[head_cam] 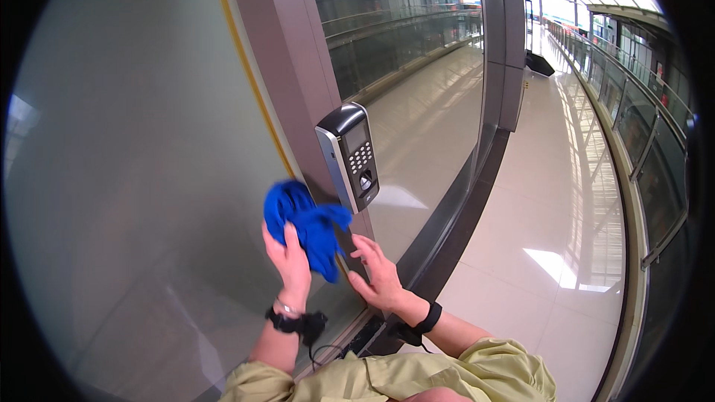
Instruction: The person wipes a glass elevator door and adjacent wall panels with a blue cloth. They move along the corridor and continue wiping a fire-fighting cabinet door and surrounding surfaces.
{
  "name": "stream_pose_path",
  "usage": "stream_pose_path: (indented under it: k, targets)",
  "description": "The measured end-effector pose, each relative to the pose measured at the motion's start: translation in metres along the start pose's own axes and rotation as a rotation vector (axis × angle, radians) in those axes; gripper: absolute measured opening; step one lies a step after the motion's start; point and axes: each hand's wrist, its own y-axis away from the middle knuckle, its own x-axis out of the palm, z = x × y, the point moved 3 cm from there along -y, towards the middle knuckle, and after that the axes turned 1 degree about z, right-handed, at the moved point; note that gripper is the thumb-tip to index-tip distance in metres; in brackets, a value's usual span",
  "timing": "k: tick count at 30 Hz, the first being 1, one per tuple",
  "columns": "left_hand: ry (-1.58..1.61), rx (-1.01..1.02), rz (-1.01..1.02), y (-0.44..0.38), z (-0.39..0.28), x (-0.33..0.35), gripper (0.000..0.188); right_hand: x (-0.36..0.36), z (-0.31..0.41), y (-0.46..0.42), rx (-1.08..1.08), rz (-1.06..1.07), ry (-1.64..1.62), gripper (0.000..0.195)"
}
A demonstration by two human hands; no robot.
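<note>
A crumpled blue cloth (313,223) is bunched in my left hand (289,259), its loose end hanging to the right. My right hand (379,279) is beside that loose end, apart from it, with fingers spread and nothing in them. Just above the cloth, a black and silver keypad terminal (349,156) with a small screen, round keys and a fingerprint reader is fixed at the edge of a metal door frame (287,39). Each of my wrists wears a black strap with a small device and a cable.
Frosted glass (139,151) with a yellow edge strip (251,72) fills the left side. Right of the frame, a reflective glass pane (408,100) rises above a dark sill (447,240). A tiled walkway (525,206) runs alongside a glass-panelled metal railing (631,123). A black object (539,63) lies farther along.
</note>
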Motion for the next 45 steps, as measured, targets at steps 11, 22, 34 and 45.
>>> stream_pose_path:
  k: [11, 22, 34, 45]
  targets:
    - [-0.39, 0.647, 0.093, -0.1, -0.021, 0.082, 0.061, -0.041, -0.081, 0.081, 0.357, 0.007, 0.104, 0.032]
    - [-0.386, 0.854, 0.137, -0.135, -0.068, 0.091, 0.054, -0.031, -0.112, 0.09, 0.543, -0.055, 0.12, 0.024]
    - [-0.401, 0.891, 0.131, -0.176, -0.111, 0.091, 0.053, -0.011, -0.105, 0.07, 0.533, 0.001, 0.123, 0.025]
    - [-0.633, 0.598, 0.383, 0.01, 0.11, 0.021, 0.049, -0.02, -0.097, 0.079, 0.654, 0.053, 0.252, 0.026]
